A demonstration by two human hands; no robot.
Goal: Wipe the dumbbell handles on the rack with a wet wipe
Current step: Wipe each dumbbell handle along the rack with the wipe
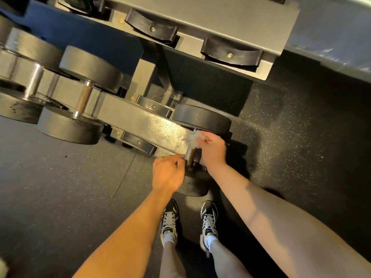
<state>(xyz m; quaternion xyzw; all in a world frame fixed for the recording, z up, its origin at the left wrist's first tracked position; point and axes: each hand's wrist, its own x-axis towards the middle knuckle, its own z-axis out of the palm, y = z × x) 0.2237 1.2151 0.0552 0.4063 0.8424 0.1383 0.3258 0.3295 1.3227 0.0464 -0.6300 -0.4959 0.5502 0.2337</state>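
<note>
Dumbbell handle (189, 155) sits between my two grips, on the bottom tier of the rack (140, 121). My right grip (212, 151) pinches the wet wipe (193, 137), a bunched white wad at its fingertips. The wipe lies over the far end of the dumbbell handle, just beside the far head (201, 119). My left grip (167, 173) has its fingers curled onto the near end and holds it, just beside the near head (195, 185). Bare knurled metal shows between the grips. A second dumbbell (80, 105) is racked well off to the left of my left grip. My shoes (169, 221) are on the floor (60, 187), nearer me than both grips.
</note>
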